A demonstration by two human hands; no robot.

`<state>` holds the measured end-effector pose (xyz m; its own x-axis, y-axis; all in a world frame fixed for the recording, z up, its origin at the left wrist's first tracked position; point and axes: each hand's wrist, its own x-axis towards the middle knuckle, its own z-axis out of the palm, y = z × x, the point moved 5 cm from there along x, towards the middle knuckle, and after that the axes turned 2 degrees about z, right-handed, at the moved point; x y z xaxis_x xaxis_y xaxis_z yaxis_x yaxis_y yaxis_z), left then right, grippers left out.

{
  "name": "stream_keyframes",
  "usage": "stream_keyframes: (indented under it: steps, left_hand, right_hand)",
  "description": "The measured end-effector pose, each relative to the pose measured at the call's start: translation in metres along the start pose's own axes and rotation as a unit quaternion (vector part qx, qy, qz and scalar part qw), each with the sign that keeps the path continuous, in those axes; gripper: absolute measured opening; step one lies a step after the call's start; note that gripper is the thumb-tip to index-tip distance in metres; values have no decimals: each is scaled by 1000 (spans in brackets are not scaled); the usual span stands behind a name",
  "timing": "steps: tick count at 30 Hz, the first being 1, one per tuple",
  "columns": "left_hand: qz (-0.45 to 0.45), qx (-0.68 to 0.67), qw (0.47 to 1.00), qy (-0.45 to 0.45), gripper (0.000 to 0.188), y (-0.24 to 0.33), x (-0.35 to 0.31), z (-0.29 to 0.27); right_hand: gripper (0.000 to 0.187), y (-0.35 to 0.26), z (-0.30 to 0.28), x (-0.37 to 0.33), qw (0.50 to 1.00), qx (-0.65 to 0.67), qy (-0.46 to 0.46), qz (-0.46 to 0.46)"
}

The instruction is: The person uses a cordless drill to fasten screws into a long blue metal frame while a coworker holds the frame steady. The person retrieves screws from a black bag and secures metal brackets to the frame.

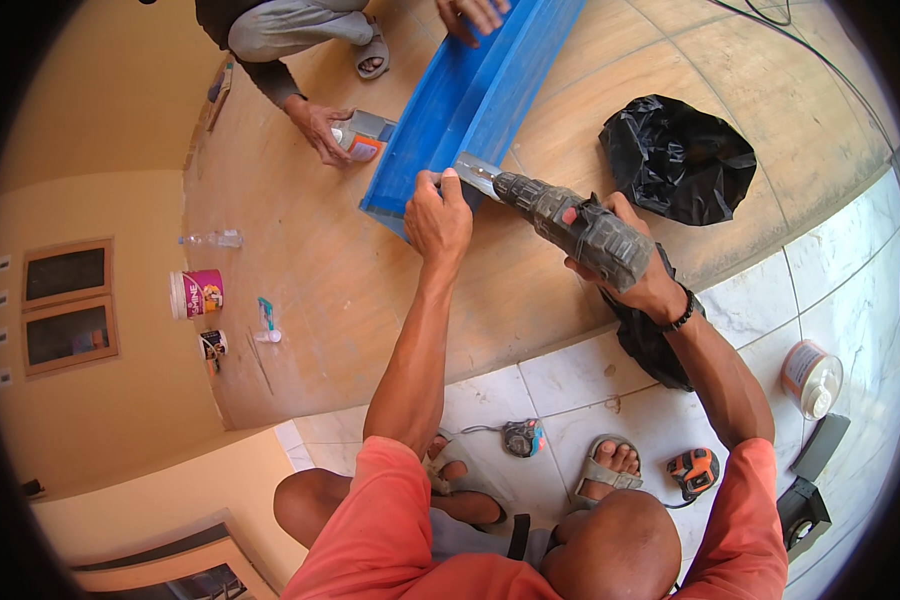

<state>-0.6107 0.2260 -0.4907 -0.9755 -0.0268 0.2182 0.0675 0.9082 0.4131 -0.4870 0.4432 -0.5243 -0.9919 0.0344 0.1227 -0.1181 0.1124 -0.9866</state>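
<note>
My right hand [642, 270] is wrapped round the grip of a dusty black cordless drill [585, 228], which points to the left. At its front end a shiny metal piece [478, 174] meets the end of a long blue channel [425, 140]. My left hand [440, 215] is closed at that same end, thumb up beside the metal piece. The fingers seem to pinch the channel's edge, though what lies under them is partly hidden. Across from me, a co-worker's hand [320, 128] holds a clear container with an orange label [362, 146] against the channel's side.
A black plastic bag [676, 160] lies right of the channel, and a cable [820, 50] runs beyond it. Near my feet are two tape measures [692, 470] [522, 438]. A white tub [812, 380] stands at right; a pink-and-white bucket [197, 294] and a bottle [212, 239] at left.
</note>
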Motion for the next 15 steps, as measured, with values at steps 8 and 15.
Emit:
stream_keyframes:
  steps: [8, 15]
  left_hand:
    - [0, 8, 1000, 23, 40, 0, -1, 1]
    - [21, 20, 998, 52, 39, 4, -3, 0]
  right_hand:
    - [48, -2, 0, 2, 1000, 7, -3, 7]
    - [47, -2, 0, 3, 1000, 6, -2, -1]
